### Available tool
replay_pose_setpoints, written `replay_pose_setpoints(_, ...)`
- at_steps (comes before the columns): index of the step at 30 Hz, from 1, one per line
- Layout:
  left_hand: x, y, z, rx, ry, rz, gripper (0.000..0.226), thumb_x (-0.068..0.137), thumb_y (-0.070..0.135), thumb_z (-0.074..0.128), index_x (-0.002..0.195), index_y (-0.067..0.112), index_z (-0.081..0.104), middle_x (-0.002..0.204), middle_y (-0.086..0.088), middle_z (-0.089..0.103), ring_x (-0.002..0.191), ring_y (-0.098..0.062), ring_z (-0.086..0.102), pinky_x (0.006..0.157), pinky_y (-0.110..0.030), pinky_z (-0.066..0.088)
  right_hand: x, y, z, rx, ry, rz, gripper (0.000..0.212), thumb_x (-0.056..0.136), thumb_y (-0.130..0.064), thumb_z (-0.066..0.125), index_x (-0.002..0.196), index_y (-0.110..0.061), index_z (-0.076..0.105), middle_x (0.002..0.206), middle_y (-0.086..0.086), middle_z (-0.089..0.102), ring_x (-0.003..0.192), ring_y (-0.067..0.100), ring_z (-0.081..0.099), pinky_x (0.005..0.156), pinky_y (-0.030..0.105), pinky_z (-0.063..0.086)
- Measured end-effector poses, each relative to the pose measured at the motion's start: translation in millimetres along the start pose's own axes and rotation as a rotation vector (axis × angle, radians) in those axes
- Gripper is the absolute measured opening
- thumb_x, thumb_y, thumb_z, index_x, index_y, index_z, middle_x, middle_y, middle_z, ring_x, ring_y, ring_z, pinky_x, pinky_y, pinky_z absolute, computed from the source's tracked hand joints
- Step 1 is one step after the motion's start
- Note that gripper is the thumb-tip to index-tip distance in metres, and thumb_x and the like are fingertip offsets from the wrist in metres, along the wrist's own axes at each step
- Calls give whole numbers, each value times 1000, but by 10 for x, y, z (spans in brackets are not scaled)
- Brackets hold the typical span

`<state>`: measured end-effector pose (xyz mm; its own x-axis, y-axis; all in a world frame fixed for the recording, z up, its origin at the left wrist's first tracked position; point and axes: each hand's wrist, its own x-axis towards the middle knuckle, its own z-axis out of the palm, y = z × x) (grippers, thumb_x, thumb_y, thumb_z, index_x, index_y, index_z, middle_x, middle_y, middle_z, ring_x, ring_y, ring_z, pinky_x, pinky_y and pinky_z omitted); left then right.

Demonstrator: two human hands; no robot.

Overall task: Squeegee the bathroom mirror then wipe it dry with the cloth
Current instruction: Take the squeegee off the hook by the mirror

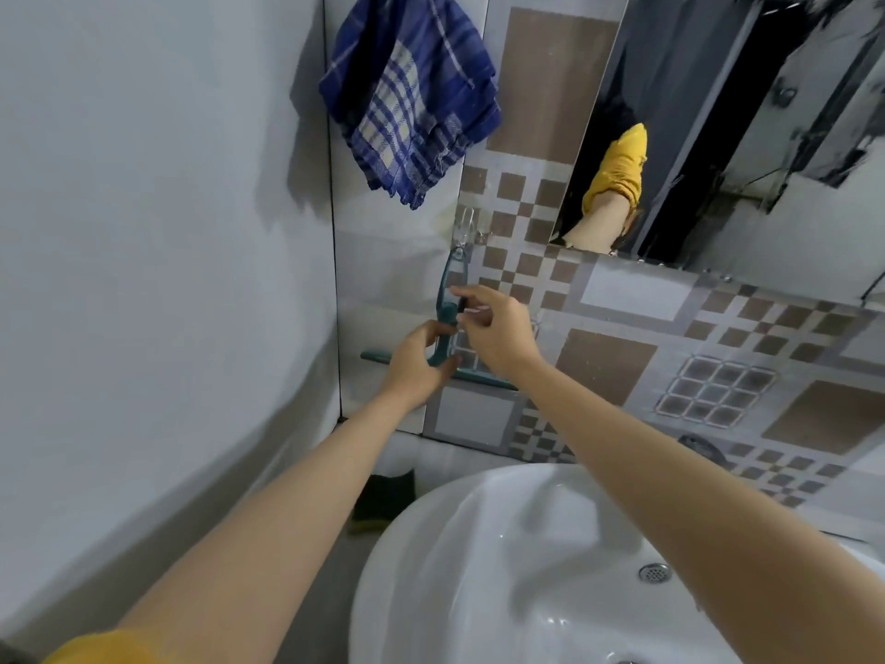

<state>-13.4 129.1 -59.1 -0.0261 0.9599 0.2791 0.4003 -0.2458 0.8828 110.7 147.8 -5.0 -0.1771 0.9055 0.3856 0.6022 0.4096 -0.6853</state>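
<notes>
A teal squeegee (448, 299) hangs by its handle from a clear wall hook (465, 227) on the tiled wall, blade at the bottom. My left hand (415, 364) grips the lower handle just above the blade. My right hand (495, 328) touches the middle of the handle, with thumb and fingers pinched loosely on it. A blue checked cloth (407, 93) hangs on the wall above the hook. The mirror (718, 136) is at the upper right and reflects a yellow sleeve and an arm.
A white basin (479, 543) lies below my arms, its overflow drain at the right. A dark sponge (383, 500) sits on the ledge left of the basin. A plain white wall closes the left side.
</notes>
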Motion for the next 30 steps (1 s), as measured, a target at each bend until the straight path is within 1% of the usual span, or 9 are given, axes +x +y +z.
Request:
replay_pose_setpoints(4, 43, -36, -2, -93, 73, 51, 21, 82, 8, 65, 97, 16, 54, 99, 8, 58, 94, -7, 54, 89, -25, 45, 57, 1, -1, -6, 49, -4, 37, 86, 2, 63, 115, -19, 67, 108, 3, 68, 85, 13, 65, 81, 30, 58)
replay_pose_setpoints(7, 34, -2, -27, -105, 131, 91, 23, 80, 2, 64, 89, 18, 51, 89, 10, 57, 86, -7, 56, 77, -20, 50, 81, -33, -35, -15, 61, -36, 33, 84, 1, 66, 111, -18, 70, 101, 3, 71, 80, 13, 66, 78, 28, 58)
replay_pose_setpoints(11, -50, 86, -119, -137, 188, 125, 24, 78, 3, 67, 87, 19, 52, 89, 6, 61, 87, -11, 61, 73, -21, 52, 64, -124, -146, 32, 67, -72, 31, 82, -1, 68, 107, -17, 71, 92, 2, 70, 75, 13, 65, 75, 23, 56)
replay_pose_setpoints(13, -130, 146, -163, -137, 180, 107, 22, 79, 5, 68, 89, 18, 53, 90, 9, 62, 88, -7, 62, 74, -19, 52, 24, -175, -214, 44, 53, -101, 29, 81, -1, 69, 107, -15, 71, 90, 1, 69, 75, 12, 65, 76, 21, 56)
replay_pose_setpoints(19, -388, 501, -282, -184, 259, 107, 22, 79, 5, 68, 95, 15, 57, 91, 9, 63, 86, 0, 61, 72, -9, 49, -149, -390, -498, 64, 56, -215, 25, 80, -2, 70, 103, -12, 70, 87, 3, 70, 77, 17, 68, 77, 29, 59)
replay_pose_setpoints(21, -456, 668, -295, -175, 258, 126, 21, 78, 4, 69, 94, 14, 59, 90, 9, 65, 84, 2, 62, 72, -8, 49, -222, -464, -685, -83, 40, -340, 25, 82, -7, 69, 107, -10, 66, 87, 3, 67, 76, 16, 64, 71, 30, 58)
replay_pose_setpoints(24, -523, 964, -318, -135, 225, 153, 20, 76, 2, 71, 91, 12, 61, 86, 8, 66, 82, 1, 63, 72, -8, 49, -316, -566, -1074, -439, 94, -578, 29, 80, -19, 72, 106, -11, 64, 90, 6, 54, 77, 22, 53, 59, 36, 50)
replay_pose_setpoints(27, -539, 1299, -315, -103, 164, 166, 19, 73, 0, 73, 86, 10, 63, 84, 5, 68, 78, -4, 66, 73, -12, 51, -368, -645, -1538, -724, 212, -796, 34, 74, -36, 72, 102, -19, 66, 98, 10, 54, 88, 29, 49, 73, 39, 44)
replay_pose_setpoints(30, -561, 1678, -220, -133, 60, 202, 24, 70, -10, 71, 75, 12, 62, 78, 1, 68, 69, -4, 67, 72, -16, 52, -453, -709, -2015, -864, 154, -955, 31, 76, -42, 64, 104, -29, 66, 114, 4, 59, 109, 29, 48, 93, 43, 31)
